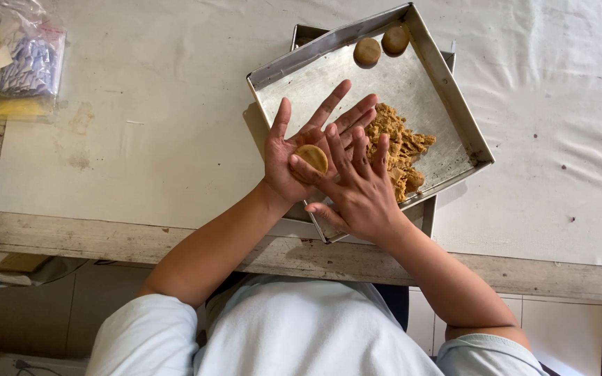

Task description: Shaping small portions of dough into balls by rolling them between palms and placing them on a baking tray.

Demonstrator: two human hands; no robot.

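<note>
Dough ball (pixel 311 157) sits on the flat open left hand (pixel 301 150), pressed by the right hand's (pixel 360 195) stretched fingers (pixel 308 169); pushing too hard could crack it.

tray (pixel 447 111): dull scuffed metal | dough (pixel 402 150): crumbly, matt | table edge (pixel 106 240): rough worn wood

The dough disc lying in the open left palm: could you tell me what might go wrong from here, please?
1. The dough disc lies loose on the flat left hand, only touched by the right hand fingertips; it might slide off.
2. The upper metal tray sits askew on a lower tray close to the table edge, so a knock could tip it.
3. The crumbly dough pile sits by the tray's near rim and may spill.
</note>
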